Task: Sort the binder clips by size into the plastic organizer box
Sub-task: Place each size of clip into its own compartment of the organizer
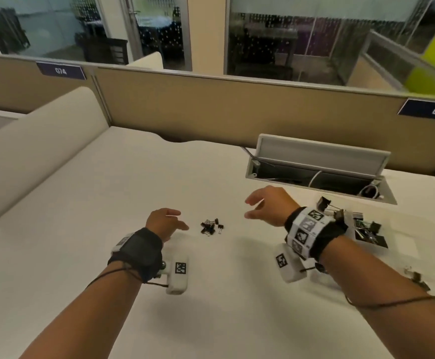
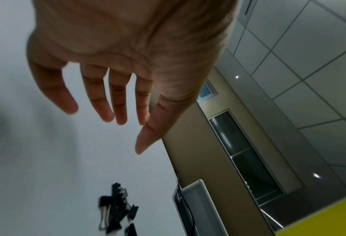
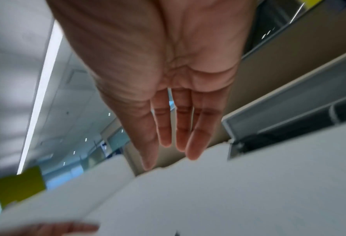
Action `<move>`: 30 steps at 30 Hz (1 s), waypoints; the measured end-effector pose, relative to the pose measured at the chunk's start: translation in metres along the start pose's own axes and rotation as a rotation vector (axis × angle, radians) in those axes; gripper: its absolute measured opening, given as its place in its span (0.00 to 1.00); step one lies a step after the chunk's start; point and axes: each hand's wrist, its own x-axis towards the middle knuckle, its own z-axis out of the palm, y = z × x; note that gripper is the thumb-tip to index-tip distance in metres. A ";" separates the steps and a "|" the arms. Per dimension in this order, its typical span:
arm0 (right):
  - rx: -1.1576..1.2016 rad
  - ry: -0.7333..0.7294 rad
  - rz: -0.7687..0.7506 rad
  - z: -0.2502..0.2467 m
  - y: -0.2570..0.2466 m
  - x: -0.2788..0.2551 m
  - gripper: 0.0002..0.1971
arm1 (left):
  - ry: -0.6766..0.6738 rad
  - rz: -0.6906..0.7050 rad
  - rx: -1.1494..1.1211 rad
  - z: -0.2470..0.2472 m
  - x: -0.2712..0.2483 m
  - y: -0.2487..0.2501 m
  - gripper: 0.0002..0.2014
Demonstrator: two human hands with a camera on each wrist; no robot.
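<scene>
A small heap of black binder clips lies on the white desk between my hands; the left wrist view shows the same heap. My left hand hovers just left of it, fingers straight and empty. My right hand floats above the desk to the right of the heap, fingers extended and empty. The clear plastic organizer box sits behind my right wrist with larger black clips inside; much of it is hidden by the wrist.
An open cable hatch with wires is sunk into the desk at the back right. A beige partition bounds the far edge. A white curved divider stands at the left.
</scene>
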 end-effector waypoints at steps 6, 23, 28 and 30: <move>-0.154 -0.222 0.106 0.088 -0.040 0.052 0.35 | -0.136 -0.068 -0.116 -0.017 0.027 0.004 0.14; -0.008 0.017 0.263 0.153 -0.068 0.081 0.13 | -0.383 -0.037 -0.312 -0.023 0.075 -0.036 0.10; 0.033 0.103 0.304 0.157 -0.068 0.080 0.11 | -0.481 -0.069 -0.526 -0.016 0.069 -0.047 0.12; 0.044 0.114 0.298 0.155 -0.068 0.080 0.11 | -0.524 -0.117 -0.649 -0.017 0.069 -0.051 0.12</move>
